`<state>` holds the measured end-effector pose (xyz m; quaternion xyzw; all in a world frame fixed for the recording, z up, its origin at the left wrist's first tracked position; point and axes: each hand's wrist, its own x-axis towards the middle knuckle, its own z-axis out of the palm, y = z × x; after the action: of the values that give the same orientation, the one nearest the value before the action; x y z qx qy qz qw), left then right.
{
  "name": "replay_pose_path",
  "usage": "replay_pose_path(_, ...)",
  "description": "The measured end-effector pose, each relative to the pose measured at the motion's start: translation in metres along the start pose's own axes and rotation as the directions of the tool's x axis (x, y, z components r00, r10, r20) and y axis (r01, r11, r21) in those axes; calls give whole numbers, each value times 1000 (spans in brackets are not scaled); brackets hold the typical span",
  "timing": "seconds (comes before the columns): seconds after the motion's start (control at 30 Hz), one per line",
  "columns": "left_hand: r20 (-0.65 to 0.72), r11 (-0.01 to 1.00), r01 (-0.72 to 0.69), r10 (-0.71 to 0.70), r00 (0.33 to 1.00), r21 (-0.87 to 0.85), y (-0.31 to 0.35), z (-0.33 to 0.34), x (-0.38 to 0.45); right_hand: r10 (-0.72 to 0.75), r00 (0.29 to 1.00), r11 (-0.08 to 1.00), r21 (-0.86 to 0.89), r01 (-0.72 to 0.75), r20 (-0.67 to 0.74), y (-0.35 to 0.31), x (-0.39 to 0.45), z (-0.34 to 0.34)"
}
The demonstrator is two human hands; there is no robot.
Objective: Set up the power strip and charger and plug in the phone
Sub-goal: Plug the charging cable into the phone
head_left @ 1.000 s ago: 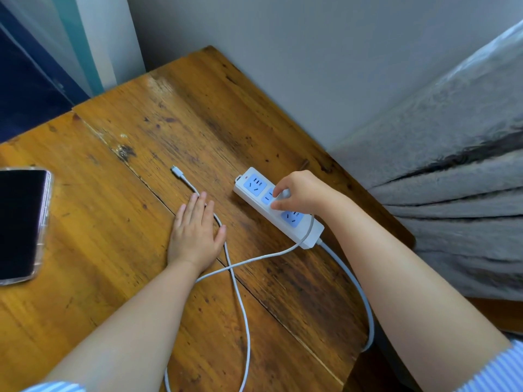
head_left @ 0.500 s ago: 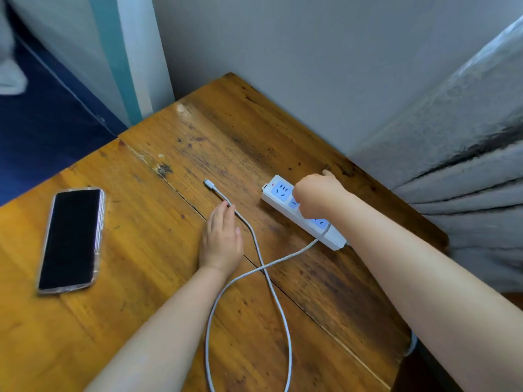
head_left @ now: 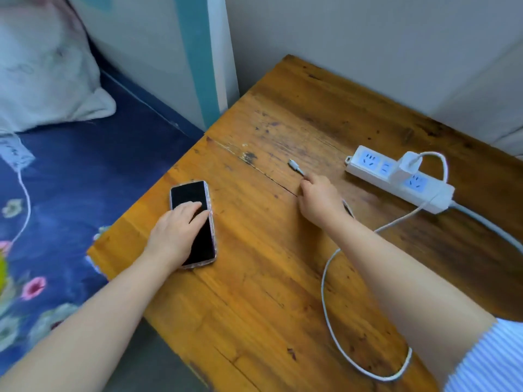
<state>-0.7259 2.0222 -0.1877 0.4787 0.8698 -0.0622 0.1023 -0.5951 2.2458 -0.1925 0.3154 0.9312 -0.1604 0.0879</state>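
Note:
A white power strip (head_left: pixel 376 174) with blue sockets lies at the far right of the wooden table (head_left: pixel 268 278). A white charger (head_left: pixel 407 165) is plugged into it. Its white cable (head_left: pixel 328 278) loops toward me and back; the cable's plug end (head_left: pixel 295 166) rests on the wood. My right hand (head_left: pixel 319 199) pinches the cable just behind that plug. A black phone in a clear case (head_left: pixel 195 219) lies face up near the table's left edge. My left hand (head_left: pixel 175 233) rests on its screen, fingers curled over its left side.
A bed with a dark blue flowered sheet (head_left: pixel 65 199) and a pale pillow (head_left: pixel 45 69) lies left of the table, with another white cable (head_left: pixel 24 199) on it. A grey wall stands behind. The strip's thick cord (head_left: pixel 492 224) runs off the right edge.
My right hand left the charger, which now stands in the strip, and went to the cable's plug end. My left hand moved left from the cable onto the phone. The view swung left.

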Motion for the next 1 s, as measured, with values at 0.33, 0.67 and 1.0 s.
replay_pose_path(0.33,218,743,547,-503,837,-386,-3,11,18,127,976,976,199,-91,-176,-9,-35,28)
replay_pose_path(0.67,220,783,558,-514,829,-276,5,18,35,111,977,975,211,-72,-181,-6,-68,43)
replay_pose_path(1.0,327,784,583,-505,799,-213,9,6,32,91,983,975,216,-55,-161,0,-86,47)
